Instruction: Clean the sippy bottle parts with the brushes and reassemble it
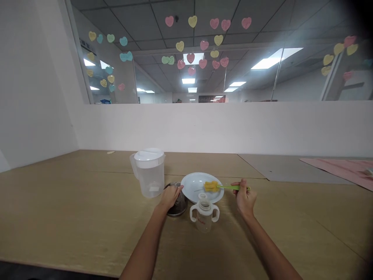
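My right hand (245,197) is closed around the green handle of a brush (212,186), whose yellow sponge head is over the white plate (190,181). On a dark metal object (180,206), round and shiny, rests my left hand (171,195); its fingers reach toward the plate's left rim, and its grip is partly hidden. In front of the plate stands a clear bottle (204,222) with two white handles and an open top. A small white ring-like piece (202,196) lies at the plate's near edge, just behind the bottle.
A translucent lidded pitcher (151,179) stands behind my left hand on the wooden table (72,210). At the right back lie a grey sheet (279,169) and a pink cloth (340,167). A white wall with a window above borders the table's far edge.
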Demonstrator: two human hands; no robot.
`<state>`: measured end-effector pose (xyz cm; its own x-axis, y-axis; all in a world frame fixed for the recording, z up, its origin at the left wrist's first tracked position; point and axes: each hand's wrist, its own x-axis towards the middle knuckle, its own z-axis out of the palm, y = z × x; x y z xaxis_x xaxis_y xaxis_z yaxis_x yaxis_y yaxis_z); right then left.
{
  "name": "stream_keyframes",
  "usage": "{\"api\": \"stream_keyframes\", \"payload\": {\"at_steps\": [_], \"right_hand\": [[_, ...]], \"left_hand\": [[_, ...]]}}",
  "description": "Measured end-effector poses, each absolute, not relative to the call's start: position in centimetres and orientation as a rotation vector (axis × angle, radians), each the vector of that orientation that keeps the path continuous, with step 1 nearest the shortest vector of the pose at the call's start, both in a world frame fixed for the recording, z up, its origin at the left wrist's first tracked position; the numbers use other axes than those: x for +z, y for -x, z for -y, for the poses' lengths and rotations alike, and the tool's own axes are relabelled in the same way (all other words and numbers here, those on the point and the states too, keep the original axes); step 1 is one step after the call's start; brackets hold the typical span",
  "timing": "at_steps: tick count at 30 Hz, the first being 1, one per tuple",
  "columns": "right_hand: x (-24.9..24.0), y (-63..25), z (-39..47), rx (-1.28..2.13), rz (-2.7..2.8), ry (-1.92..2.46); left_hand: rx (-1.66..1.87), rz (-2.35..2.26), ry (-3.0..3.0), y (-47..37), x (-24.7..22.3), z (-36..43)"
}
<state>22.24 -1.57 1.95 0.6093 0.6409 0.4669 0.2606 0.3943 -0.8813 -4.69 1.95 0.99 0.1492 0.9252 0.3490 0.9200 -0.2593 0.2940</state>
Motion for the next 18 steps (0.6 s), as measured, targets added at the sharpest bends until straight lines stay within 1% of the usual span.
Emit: {"api": "stream_keyframes", "payload": {"at_steps": [3,8,15,18], "right_hand": [[1.6,-22.2,1.1,0.392,1.029,1.189],[1.1,-22.0,0.5,0.507,1.163,1.182],[1.9,-22.3,0.8,0.486,0.948,1.073],[2.4,-22.5,0.9,0.527,0.830,1.030]], "left_hand": [[0.793,-2.000,-2.351,4.7,1.5,-1.6],[1.008,-2.097,-2.344,4.5,2.2,-0.7],[1.133,-1.944,-2.488,3.4,2.6,0.1],[1.206,-1.748,-2.597,2.5,3.0,0.5]]}}
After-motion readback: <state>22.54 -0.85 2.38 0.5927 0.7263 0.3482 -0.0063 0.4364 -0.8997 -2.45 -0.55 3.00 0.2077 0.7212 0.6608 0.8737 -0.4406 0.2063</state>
